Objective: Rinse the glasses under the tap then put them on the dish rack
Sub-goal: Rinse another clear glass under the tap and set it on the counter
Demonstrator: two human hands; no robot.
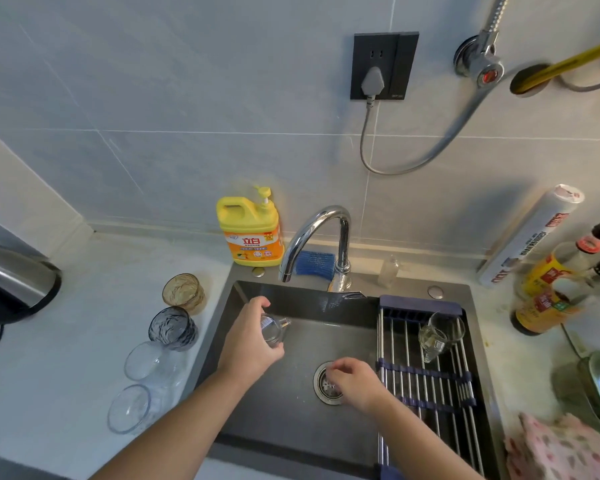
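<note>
Glass (274, 332), clamped in our left grip (248, 341), we should tilt under the tap (312, 230) just beyond; right grip (355, 382) hangs loose, empty.

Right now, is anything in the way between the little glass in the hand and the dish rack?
Only the right hand, low over the drain, lies between the small glass in the left hand and the dish rack. Two glasses stand at the rack's far end; its nearer bars are bare.
</note>
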